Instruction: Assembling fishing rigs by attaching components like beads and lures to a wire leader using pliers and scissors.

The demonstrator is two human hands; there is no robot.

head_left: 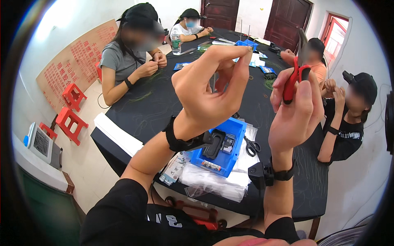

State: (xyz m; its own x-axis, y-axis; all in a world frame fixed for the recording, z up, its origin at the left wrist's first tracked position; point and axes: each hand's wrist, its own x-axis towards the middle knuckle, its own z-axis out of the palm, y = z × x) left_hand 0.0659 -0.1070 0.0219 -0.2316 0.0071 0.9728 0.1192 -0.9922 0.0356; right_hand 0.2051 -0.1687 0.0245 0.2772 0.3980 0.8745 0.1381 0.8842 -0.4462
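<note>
Raised over the table, my left hand (213,84) pinches thumb and index finger together. Whatever lies at those fingertips is too small to make out. To its right, my right hand (297,110) is closed around red-handled pliers (303,67), whose metal jaws point up and away from me. The two hands are apart, and the pliers do not touch the left fingertips. Below them a blue plastic bin (227,169) holds black cases and a battery-like cylinder (211,165). Black-handled scissors (252,146) lie beside the bin.
Clear plastic bags (217,180) lie under the bin on the black-covered table (143,117). White paper strips (117,134) rest at the left edge. Thin green line (141,97) is strewn about. A bottle (176,43) stands farther off. Several people sit around the table; red stools (70,123) stand left.
</note>
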